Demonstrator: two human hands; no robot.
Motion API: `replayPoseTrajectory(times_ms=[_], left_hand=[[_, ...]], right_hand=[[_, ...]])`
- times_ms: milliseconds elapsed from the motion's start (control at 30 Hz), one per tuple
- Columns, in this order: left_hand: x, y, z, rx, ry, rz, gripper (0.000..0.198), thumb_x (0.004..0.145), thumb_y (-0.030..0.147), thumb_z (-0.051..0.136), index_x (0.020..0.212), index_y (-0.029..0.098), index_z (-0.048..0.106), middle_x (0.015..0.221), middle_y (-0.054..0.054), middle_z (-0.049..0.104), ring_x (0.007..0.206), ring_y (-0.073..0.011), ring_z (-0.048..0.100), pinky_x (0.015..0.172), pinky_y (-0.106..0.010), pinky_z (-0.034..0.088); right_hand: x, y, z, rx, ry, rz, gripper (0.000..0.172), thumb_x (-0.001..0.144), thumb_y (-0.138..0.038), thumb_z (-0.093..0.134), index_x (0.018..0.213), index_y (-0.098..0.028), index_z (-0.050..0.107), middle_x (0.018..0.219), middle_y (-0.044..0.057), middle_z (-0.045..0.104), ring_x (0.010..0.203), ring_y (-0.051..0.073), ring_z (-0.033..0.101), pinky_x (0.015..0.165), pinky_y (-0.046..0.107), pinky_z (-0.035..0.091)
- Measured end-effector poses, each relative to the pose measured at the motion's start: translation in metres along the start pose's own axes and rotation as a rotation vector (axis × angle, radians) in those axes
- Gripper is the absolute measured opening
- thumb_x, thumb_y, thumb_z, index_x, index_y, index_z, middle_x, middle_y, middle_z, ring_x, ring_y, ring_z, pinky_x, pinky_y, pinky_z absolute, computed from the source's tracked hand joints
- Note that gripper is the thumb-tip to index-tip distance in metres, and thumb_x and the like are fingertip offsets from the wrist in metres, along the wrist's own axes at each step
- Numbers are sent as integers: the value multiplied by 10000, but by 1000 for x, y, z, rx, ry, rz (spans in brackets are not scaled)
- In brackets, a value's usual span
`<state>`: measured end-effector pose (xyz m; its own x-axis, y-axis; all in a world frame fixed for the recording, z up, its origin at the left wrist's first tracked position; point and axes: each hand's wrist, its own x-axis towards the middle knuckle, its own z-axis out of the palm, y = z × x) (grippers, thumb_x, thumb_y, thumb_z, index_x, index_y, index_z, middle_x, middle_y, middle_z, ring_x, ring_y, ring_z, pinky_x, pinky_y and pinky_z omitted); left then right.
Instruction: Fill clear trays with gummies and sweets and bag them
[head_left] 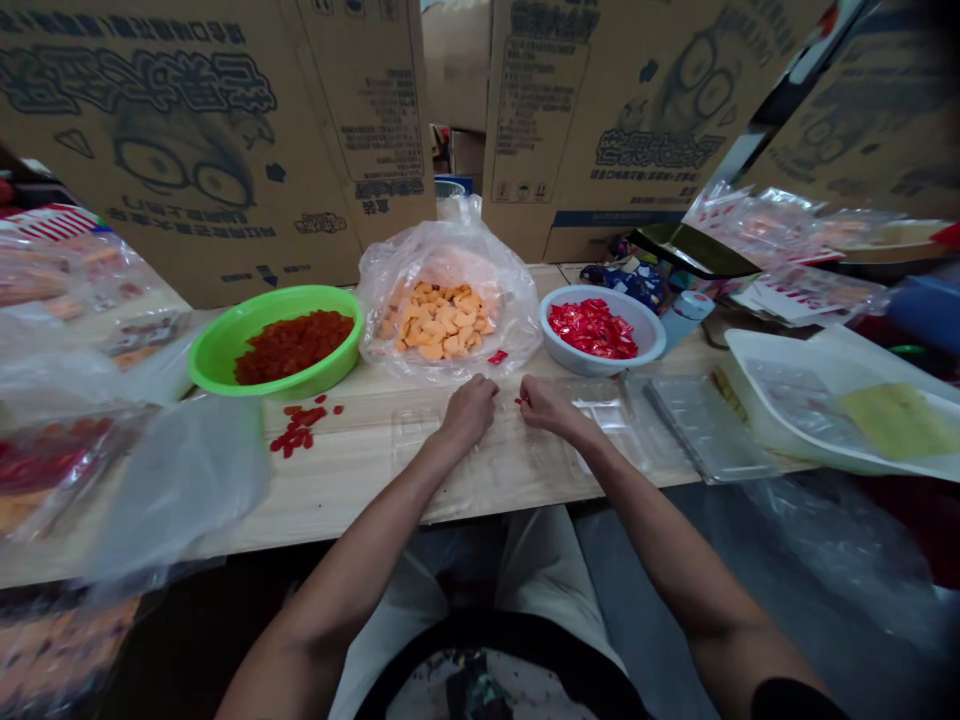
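While the right hand (547, 408) pinches a small red piece (519, 401) against the wooden table (352, 490), the left hand (467, 413) lies curled just beside it, any contents hidden. Clear plastic trays (600, 420) nearby appear unfilled. Stock remaining: red pieces in a green basin (210, 362), orange cubes in a clear bag (439, 320), red-wrapped sweets in a white bowl (645, 345).

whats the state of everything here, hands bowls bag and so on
left hand, palm down at the table, fingers curled
right hand, fingertips at a small red piece
green plastic basin, holding diced red pieces
clear plastic bag, open, holding orange cubes
white bowl, holding shiny red pieces
loose red bits, scattered on the wooden tabletop
clear plastic tray, lying flat
cardboard boxes, standing, print upside down
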<state>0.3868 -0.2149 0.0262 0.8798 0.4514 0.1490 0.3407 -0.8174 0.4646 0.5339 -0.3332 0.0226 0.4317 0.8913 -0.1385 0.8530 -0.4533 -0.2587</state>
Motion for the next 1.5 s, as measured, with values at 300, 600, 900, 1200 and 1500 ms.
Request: replayPoseTrajectory(times_ms=[300, 600, 900, 1200, 1500], left_hand=[[-45, -73, -54, -110, 135, -261, 170, 805, 150, 587, 925, 169, 706, 855, -38, 709, 784, -181, 652, 768, -283, 499], [-61, -66, -29, 123, -192, 75, 250, 868, 87, 474, 750, 178, 675, 824, -75, 672, 840, -220, 615, 798, -321, 467], [-22, -18, -12, -218, -40, -122, 221, 852, 129, 542, 940, 179, 739, 1029, -113, 710, 1042, -265, 629, 967, -379, 455], [32, 18, 30, -795, -3, -342, 238, 895, 288, 556, 850, 138, 736, 748, -61, 724, 714, -179, 685, 726, -311, 559], [-64, -107, -59, -266, 379, -520, 163, 738, 214, 611, 821, 171, 744, 901, -72, 726, 828, -220, 664, 837, -353, 520]], right_hand=[[3, -12, 2, -88, -99, -119, 191, 914, -193, 514, 1065, -102, 590, 1071, 206, 660, 939, 267, 628, 743, 308, 380], [17, 7, -4, 2, -25, -18, 234, 939, -159, 415, 1044, -107, 618, 979, 135, 702, 858, 206, 621, 689, 257, 378], [4, 4, 4, 53, -23, -112, 250, 826, -129, 576, 1063, -123, 653, 978, 129, 681, 875, 208, 604, 736, 255, 377], [13, -8, -2, 167, 139, -73, 185, 905, -184, 475, 988, -136, 633, 911, 78, 686, 800, 175, 602, 697, 248, 394], [17, 5, -21, 166, 69, -165, 451, 794, -7, 474, 1204, -118, 625, 1065, 115, 676, 944, 193, 614, 824, 258, 427]])
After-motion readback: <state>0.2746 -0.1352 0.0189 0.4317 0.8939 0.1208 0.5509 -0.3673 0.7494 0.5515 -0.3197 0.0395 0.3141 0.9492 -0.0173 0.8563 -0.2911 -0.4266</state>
